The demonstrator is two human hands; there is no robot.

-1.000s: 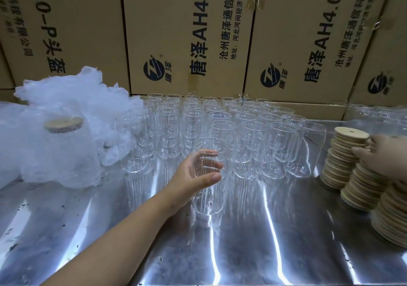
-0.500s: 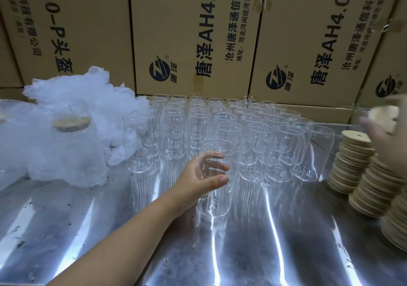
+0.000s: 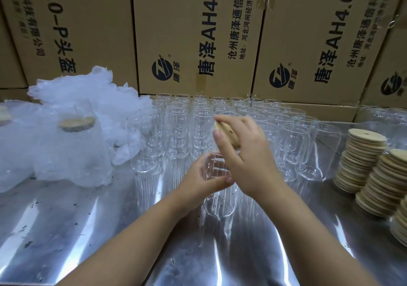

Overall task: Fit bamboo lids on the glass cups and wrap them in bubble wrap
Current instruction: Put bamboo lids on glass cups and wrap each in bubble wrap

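Observation:
My left hand [image 3: 199, 180] grips a clear glass cup [image 3: 220, 199] that stands on the shiny metal table [image 3: 110, 230] in front of the rows of empty cups [image 3: 220, 118]. Above it my right hand [image 3: 246, 155] pinches a round bamboo lid [image 3: 224, 131], tilted, just over the cup's rim and partly hidden by my fingers. Stacks of bamboo lids [image 3: 363, 160] stand at the right. A heap of bubble wrap [image 3: 88, 100] lies at the left, with a wrapped, lidded cup [image 3: 72, 151] in front of it.
Large printed cardboard boxes [image 3: 193, 38] form a wall right behind the cups. More glass cups [image 3: 383, 118] stand at the far right behind the lid stacks. Another wrapped cup [image 3: 6, 144] sits at the left edge.
My right hand took a lid from the stacks at the right and carried it left, over the cup that my left hand holds. The left hand kept its grip.

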